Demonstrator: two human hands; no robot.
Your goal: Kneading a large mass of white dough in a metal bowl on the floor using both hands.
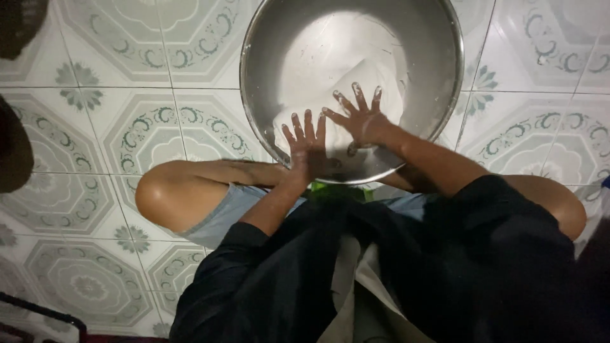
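While seated over metal bowl [267, 121] on tiled floor [95, 127], left hand [306, 146] and right hand [362, 117] press flat, fingers spread, gripping nothing, on white dough [337, 57]. Dough at bowl's 6 o'clock; likely soft, sticky, heavy; take hold at edges.

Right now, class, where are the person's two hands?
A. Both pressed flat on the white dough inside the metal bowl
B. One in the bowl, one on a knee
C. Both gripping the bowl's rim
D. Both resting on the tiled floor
A: the left hand and right hand lie open with fingers spread on the white dough inside the metal bowl.
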